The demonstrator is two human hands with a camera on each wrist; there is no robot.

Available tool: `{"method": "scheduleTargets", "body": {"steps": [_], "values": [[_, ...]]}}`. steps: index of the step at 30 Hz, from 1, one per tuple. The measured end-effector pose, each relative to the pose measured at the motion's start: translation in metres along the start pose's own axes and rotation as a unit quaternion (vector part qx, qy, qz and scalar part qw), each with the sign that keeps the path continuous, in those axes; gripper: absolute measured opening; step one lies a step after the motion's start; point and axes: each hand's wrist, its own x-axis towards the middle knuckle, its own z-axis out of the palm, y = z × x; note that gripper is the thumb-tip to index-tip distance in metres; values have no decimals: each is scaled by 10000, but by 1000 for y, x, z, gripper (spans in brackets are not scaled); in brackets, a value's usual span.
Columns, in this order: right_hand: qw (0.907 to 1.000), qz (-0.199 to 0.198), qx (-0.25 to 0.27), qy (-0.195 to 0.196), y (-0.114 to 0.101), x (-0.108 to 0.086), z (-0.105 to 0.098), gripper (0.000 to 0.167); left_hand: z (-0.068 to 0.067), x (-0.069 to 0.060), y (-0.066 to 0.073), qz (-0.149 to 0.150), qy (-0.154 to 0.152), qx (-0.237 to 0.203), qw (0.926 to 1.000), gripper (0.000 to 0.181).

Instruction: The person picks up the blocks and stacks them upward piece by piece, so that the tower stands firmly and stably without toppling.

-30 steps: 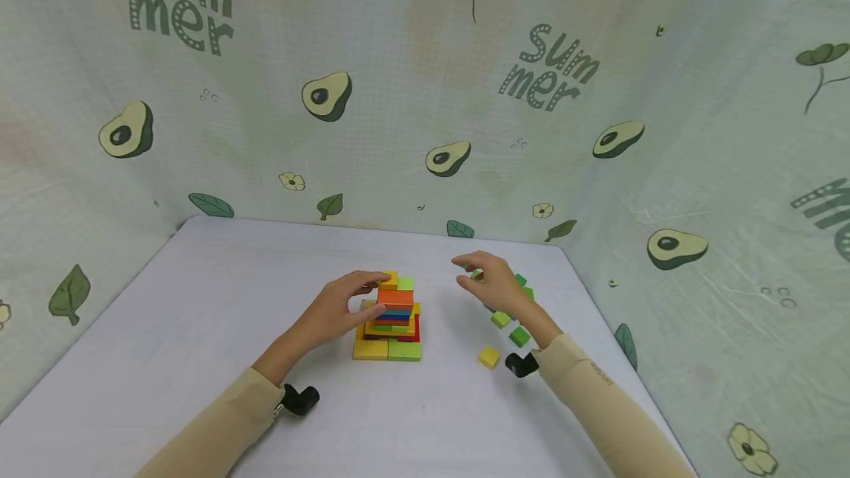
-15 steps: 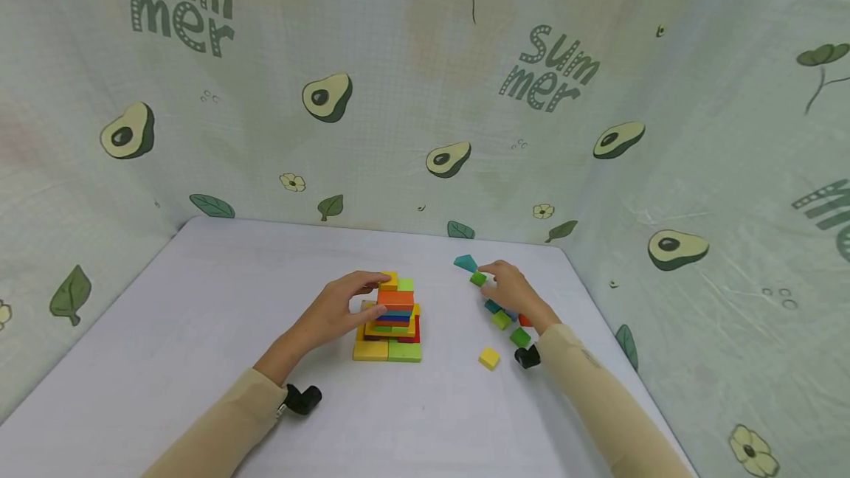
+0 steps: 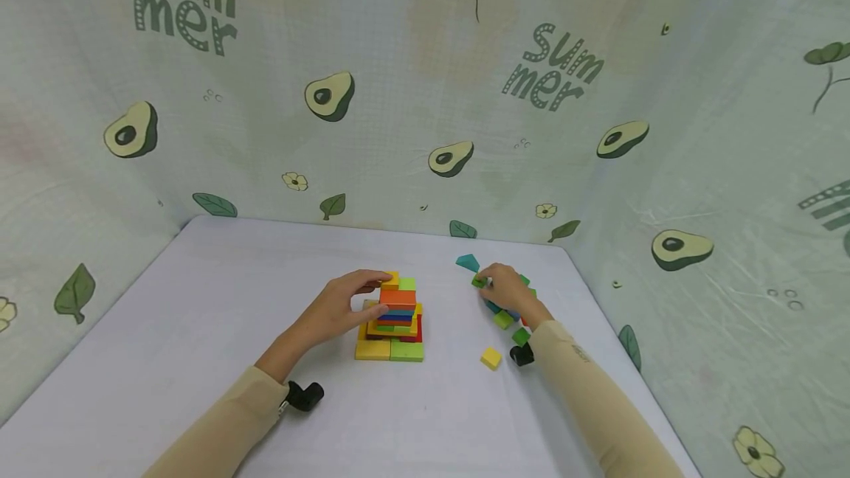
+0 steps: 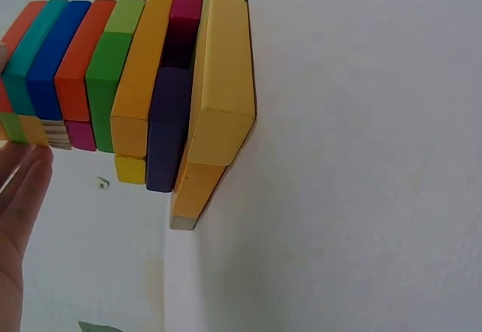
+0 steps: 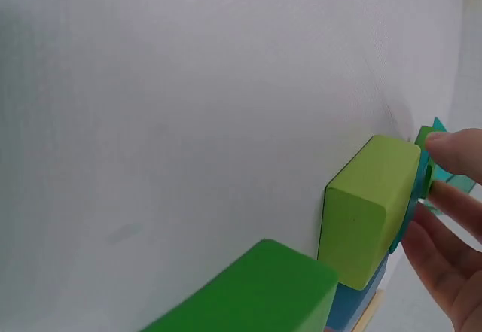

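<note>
A tower of colored wooden blocks (image 3: 397, 301) stands on the table, with orange, blue, yellow, red and green layers. My left hand (image 3: 334, 310) holds its upper part, with the thumb at the front and the fingers near a small yellow block (image 3: 389, 282) on top. In the left wrist view, the fingertips touch the side of the upper layers. To the right, my right hand (image 3: 508, 288) pinches a small green block (image 3: 479, 281) lying among loose blocks. In the right wrist view, the thumb and fingers partly hide this green block (image 5: 425, 135).
A teal angular block (image 3: 468, 262) lies just beyond the right hand. Nearer are a light green block (image 3: 503, 319), a green block (image 3: 521, 336) and a yellow block (image 3: 491, 358). Several other blocks are partly hidden by the right hand. Printed curtains (image 3: 392, 190) surround the table.
The right hand first set down the teal block at the back, then drew back slightly and closed on the small green block. The left hand has stayed at the tower.
</note>
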Motion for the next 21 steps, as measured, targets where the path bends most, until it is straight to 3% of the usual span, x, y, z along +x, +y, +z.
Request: {"method": "scheduleTargets", "body": {"steps": [4, 15, 21], "values": [[9999, 45, 134, 73, -1, 2, 1, 18, -1, 0, 0, -63, -33, -65, 10000, 55], [9997, 57, 135, 193, -12, 1, 2, 25, 1, 1, 1, -137, -44, -75, 9999, 54], [9956, -458, 679, 463, -42, -8, -11, 30, -1, 1, 1, -141, -82, -62, 9998, 54]]}}
